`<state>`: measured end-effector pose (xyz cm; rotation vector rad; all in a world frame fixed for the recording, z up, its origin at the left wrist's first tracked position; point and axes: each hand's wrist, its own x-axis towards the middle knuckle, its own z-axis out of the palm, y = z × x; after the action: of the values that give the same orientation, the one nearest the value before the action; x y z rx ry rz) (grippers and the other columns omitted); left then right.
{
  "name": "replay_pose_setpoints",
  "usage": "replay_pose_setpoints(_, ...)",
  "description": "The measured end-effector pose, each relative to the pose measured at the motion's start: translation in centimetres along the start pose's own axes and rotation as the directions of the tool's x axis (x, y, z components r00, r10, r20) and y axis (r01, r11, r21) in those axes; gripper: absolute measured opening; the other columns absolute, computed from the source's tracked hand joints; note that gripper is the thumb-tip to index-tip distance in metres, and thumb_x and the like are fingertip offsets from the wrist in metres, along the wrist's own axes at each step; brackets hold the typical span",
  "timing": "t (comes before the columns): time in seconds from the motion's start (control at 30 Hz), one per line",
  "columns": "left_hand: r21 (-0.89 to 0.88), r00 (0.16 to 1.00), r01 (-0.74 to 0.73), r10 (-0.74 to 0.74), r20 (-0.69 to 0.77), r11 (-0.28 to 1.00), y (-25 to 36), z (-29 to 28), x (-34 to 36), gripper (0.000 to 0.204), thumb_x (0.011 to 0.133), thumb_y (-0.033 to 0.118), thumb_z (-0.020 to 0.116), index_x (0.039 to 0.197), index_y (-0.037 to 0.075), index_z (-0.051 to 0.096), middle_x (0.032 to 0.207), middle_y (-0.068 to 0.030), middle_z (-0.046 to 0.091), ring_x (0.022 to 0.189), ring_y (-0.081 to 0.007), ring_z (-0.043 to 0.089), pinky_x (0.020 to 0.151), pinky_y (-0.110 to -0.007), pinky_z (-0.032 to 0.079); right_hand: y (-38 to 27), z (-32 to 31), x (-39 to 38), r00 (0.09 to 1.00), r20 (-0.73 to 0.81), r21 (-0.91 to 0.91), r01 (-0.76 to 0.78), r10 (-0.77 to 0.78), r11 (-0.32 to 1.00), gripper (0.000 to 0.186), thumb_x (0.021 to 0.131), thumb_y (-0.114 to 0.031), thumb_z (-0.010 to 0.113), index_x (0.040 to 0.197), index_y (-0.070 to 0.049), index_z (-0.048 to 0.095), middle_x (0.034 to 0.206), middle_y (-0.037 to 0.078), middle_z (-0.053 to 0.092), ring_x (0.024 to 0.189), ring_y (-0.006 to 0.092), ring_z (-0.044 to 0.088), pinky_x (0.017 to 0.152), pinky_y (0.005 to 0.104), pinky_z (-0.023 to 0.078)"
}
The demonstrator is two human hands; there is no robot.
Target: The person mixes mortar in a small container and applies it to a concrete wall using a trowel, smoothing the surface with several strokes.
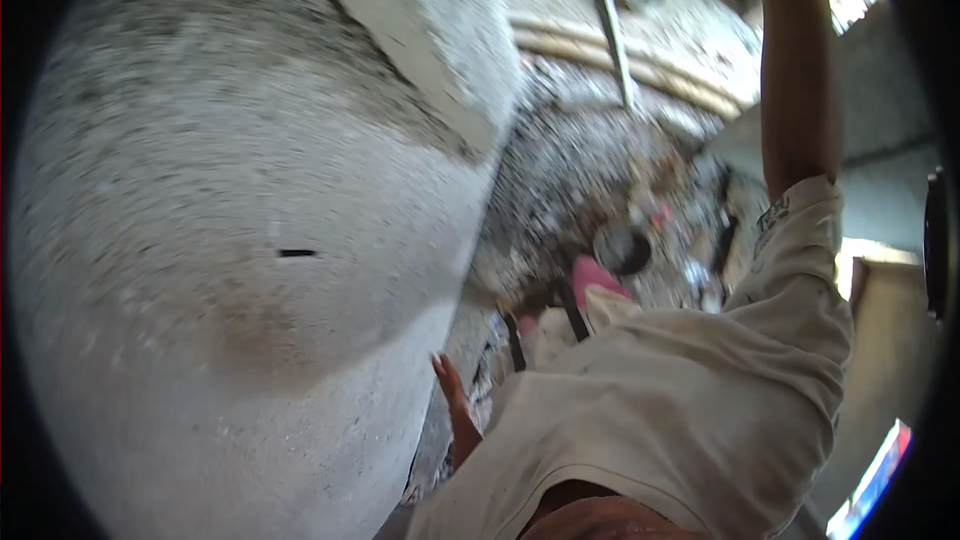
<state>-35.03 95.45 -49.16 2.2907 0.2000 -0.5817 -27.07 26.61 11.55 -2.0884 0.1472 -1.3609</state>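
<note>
My left hand [451,384] is low beside the edge of a big rough plastered wall [250,190]. Its fingers stretch toward the wall and hold nothing I can see; whether they touch it I cannot tell. A short dark slot or chip [296,253] marks the wall's face. Raised high on the right, my right arm [800,70] runs out past the upper edge of the picture, so that hand is hidden. Below me a pink shoe or sock [597,280] shows next to a dark round bowl-like container [622,248] on the ground. Motion blurs much of the picture.
Loose rubble [570,160] covers the ground beyond my feet. Long pale poles or pipes [640,65] lie across it, and a thin grey post [605,20] stands there. At the right is a grey slab-like surface [885,120]. The wall fills the left side.
</note>
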Motion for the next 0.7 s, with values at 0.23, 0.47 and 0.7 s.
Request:
replay_pose_setpoints(0.23, -0.083, 0.954, 0.171, -0.144, 0.263, 0.982, 5.0, -3.1, 0.6, 0.066, 0.102, 0.048, 0.039, 0.155, 0.013, 0.018, 0.156, -0.0174, 0.027, 0.136, -0.0307, 0.041, 0.108, -0.038, 0.034, 17.9, -7.3, -51.1, 0.649, 0.287, -0.872, -0.128, 0.705, 0.472, 0.029, 0.098, -0.036, 0.048, 0.110, -0.010, 0.056, 0.081, 0.016, 0.069, 0.073, 0.0382, 0.067, 0.061, 0.0484, 0.051)
replay_pose_setpoints(0.47, 0.187, 0.839, 0.410, -0.450, 0.306, 0.893, -7.9, -3.9, -3.5, 0.066, 0.102, 0.051, 0.038, 0.156, 0.022, 0.015, 0.158, -0.0103, 0.025, 0.137, -0.0313, 0.040, 0.109, -0.058, 0.026, 25.1, -4.2, -84.8, -0.053, 0.167, -0.984, 0.053, 0.984, 0.170, 0.031, 0.095, -0.033, 0.054, 0.115, -0.009, 0.059, 0.080, 0.014, 0.069, 0.075, 0.0311, 0.071, 0.059, 0.0457, 0.055)
replay_pose_setpoints(0.7, 0.558, 0.727, 0.410, -0.628, 0.277, 0.721, -12.8, -2.2, -9.7, 0.063, 0.103, 0.042, 0.041, 0.150, 0.001, 0.029, 0.150, -0.0208, 0.037, 0.137, -0.0327, 0.039, 0.108, -0.043, 0.036, 37.7, -0.3, -100.0, -0.096, -0.089, -0.996, 0.010, 0.991, -0.089, 0.035, 0.096, -0.040, 0.053, 0.116, -0.011, 0.058, 0.090, 0.015, 0.069, 0.081, 0.0341, 0.071, 0.067, 0.0461, 0.056)
